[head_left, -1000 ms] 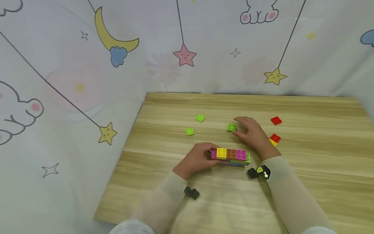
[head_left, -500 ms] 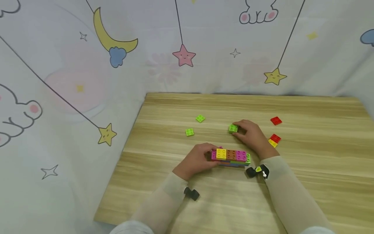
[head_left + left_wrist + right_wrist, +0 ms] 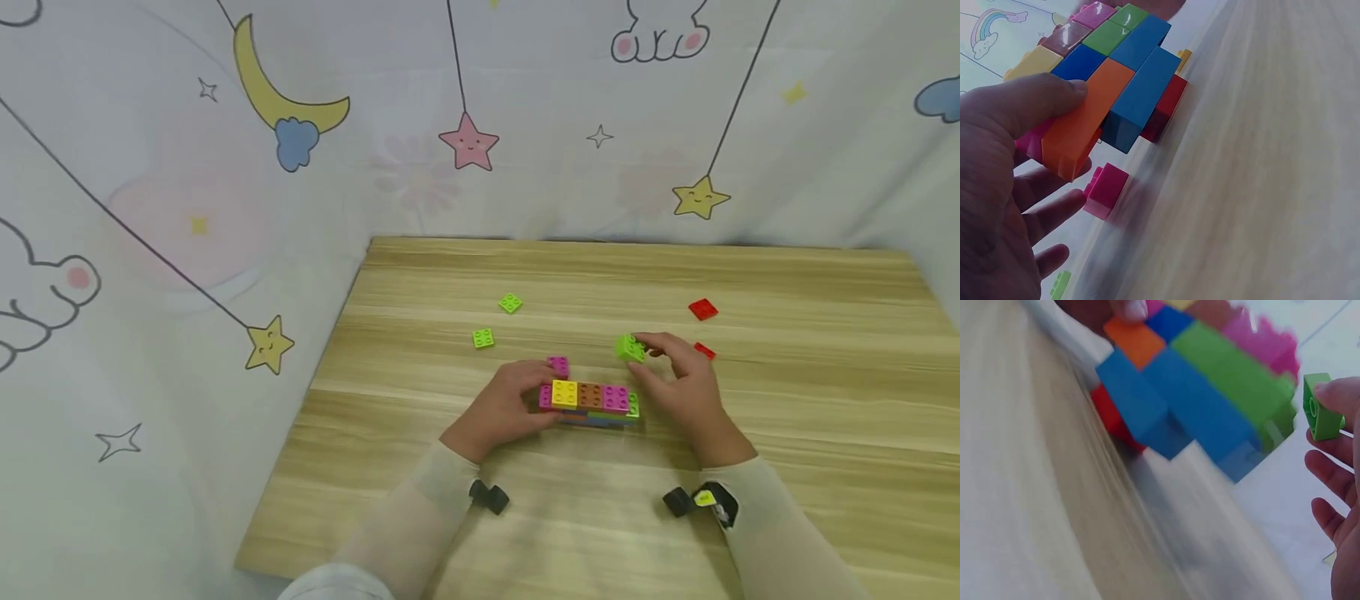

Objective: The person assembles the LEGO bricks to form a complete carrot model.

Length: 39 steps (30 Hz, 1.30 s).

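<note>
My left hand [image 3: 501, 408] grips the left end of a wall of toy building bricks [image 3: 591, 398], thumb on the near face. The wall's top row is magenta, yellow, brown, magenta and green; in the left wrist view, an orange brick [image 3: 1088, 115] and a blue brick [image 3: 1141, 94] lie lower, with a red brick [image 3: 1165, 109] at the bottom. Just right of the wall, my right hand [image 3: 686, 398] pinches a green brick [image 3: 628, 348] between thumb and fingers. The right wrist view shows its hollow underside [image 3: 1313, 411]. Behind my left fingertips lies a loose magenta brick [image 3: 558, 365].
Two flat lime-green bricks [image 3: 483, 338] lie on the wooden table [image 3: 420, 283] at the back left. Toward the back right is a flat red brick [image 3: 703, 309], and another red piece [image 3: 705, 351] is partly hidden by my right hand. A patterned cloth [image 3: 570, 192] hangs behind.
My right hand closed on the green brick, then carried it right and closer to the wall's right end, tilting it. My left hand stayed at the wall; the loose magenta brick behind it became more visible.
</note>
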Tool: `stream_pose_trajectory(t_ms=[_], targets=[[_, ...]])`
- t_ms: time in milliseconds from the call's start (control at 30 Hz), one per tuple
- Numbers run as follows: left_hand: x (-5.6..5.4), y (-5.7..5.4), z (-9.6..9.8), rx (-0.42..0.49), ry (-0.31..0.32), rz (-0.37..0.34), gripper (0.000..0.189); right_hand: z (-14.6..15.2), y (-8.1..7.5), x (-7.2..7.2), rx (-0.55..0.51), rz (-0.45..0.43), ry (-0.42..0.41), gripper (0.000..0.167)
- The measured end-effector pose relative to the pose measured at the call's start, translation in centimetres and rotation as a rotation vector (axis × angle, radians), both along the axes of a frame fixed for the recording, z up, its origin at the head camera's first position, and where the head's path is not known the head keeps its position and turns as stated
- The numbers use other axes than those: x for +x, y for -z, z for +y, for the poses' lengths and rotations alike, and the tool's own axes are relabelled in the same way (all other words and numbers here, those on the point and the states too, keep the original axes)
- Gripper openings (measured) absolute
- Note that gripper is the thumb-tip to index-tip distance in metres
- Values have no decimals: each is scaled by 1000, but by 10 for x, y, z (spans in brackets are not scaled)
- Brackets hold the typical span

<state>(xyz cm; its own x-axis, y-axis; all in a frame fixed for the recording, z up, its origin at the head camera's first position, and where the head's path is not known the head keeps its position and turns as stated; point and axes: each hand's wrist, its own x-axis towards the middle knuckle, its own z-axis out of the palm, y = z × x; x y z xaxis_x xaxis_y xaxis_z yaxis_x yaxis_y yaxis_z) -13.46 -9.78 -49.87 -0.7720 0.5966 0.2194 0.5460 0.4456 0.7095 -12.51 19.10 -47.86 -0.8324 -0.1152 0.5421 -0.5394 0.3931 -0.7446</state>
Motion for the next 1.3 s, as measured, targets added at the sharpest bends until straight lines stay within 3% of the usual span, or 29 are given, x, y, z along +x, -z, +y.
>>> stream_pose_trajectory(t_ms=[167,233,400,800,1067,1300], targets=[[0,0,0,16,12,54,46,1,-7,18,-33,157,-115,36],[0,0,0,36,7,60,46,1,-5,22,9,211,-147,34],[2,-2,0,82,-13,60,45,-2,-2,27,140,277,-180,48],[5,-1,1,98,7,7,41,-2,-7,32,227,192,-183,37],[6,-1,0,126,28,2,39,-4,-7,31,257,200,-201,38],[6,0,1,134,41,18,41,-5,-11,33,294,134,-191,48]])
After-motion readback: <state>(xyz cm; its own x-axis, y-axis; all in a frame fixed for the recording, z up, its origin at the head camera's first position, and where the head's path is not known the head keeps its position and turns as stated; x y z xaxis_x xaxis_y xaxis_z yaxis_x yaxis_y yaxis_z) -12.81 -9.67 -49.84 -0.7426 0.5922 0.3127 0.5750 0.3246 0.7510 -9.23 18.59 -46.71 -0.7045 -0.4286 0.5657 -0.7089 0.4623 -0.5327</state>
